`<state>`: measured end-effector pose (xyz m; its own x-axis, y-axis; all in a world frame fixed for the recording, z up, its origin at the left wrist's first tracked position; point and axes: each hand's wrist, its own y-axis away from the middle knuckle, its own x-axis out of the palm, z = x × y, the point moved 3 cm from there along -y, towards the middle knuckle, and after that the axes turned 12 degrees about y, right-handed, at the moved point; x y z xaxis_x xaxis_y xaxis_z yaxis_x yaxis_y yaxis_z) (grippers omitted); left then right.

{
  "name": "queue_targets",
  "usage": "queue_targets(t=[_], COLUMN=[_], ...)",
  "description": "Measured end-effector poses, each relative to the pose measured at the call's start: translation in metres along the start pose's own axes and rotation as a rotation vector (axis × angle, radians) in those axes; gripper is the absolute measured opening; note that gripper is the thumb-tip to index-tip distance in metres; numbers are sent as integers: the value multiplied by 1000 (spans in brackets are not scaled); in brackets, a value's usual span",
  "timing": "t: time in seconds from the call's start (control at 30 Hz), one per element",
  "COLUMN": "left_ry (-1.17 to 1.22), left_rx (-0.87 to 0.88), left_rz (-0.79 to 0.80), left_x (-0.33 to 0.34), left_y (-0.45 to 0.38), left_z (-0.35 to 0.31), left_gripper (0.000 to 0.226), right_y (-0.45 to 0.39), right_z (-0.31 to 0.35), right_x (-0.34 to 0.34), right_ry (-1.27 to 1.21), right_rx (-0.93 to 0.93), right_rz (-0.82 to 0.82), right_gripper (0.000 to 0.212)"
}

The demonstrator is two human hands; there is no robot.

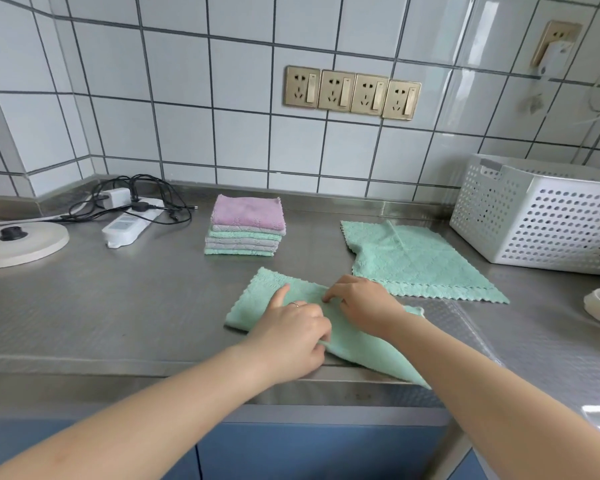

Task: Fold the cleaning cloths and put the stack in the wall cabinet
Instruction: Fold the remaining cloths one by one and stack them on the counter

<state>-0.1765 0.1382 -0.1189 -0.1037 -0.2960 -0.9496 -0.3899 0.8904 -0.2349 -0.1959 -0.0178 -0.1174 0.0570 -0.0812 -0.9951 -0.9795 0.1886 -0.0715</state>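
**Folding a green cloth at the counter's front edge**

Working at the steel counter (pixel 118 306), we have both hands on a mint green cloth (pixel 267 299) that lies half folded in front of us, one corner drooping over the counter's front lip below our right forearm. Our left hand (pixel 291 337) rests on the cloth with the index finger stretched forward and pressing the fabric flat; the other fingers curl under, and near the thumb they seem to pinch a fold of the cloth. A ring sits on one finger. Our right hand (pixel 361 303) lies just beside the left, nearly touching it, its fingertips bent down and nipping the cloth's upper edge.

Beyond the left hand, well apart from it, stands the stack of folded cloths (pixel 245 226): green and grey layers with a lilac one on top. Beyond the right hand and a little to its outer side, a second green cloth (pixel 420 261) lies spread open and flat, its near scalloped edge close to our knuckles. Farther out on that side sits a white perforated basket (pixel 541 220) against the tiled wall.

Far to the left of the left hand we see a white power strip (pixel 129 223) with tangled black cables, and a round white kettle base (pixel 21 244). Four brass-coloured sockets (pixel 352 92) are set in the wall above the stack.
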Motion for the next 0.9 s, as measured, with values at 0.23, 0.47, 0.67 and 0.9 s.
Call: queue_targets(t=[0.23, 0.47, 0.67, 0.9], left_ry=[7, -102, 42, -32], left_rx=[-124, -73, 116, 134], left_rz=[32, 11, 299, 490], left_x=[-26, -34, -28, -14], left_y=[27, 26, 43, 73], left_z=[46, 70, 72, 68], left_gripper=[18, 18, 58, 75], right_y=[19, 37, 69, 105], right_z=[-2, 6, -5, -4], right_x=[-2, -7, 1, 21], right_ry=[19, -36, 13, 134], right_rx=[-49, -121, -311, -419], right_rz=[-44, -15, -56, -49], right_gripper=[39, 37, 49, 72])
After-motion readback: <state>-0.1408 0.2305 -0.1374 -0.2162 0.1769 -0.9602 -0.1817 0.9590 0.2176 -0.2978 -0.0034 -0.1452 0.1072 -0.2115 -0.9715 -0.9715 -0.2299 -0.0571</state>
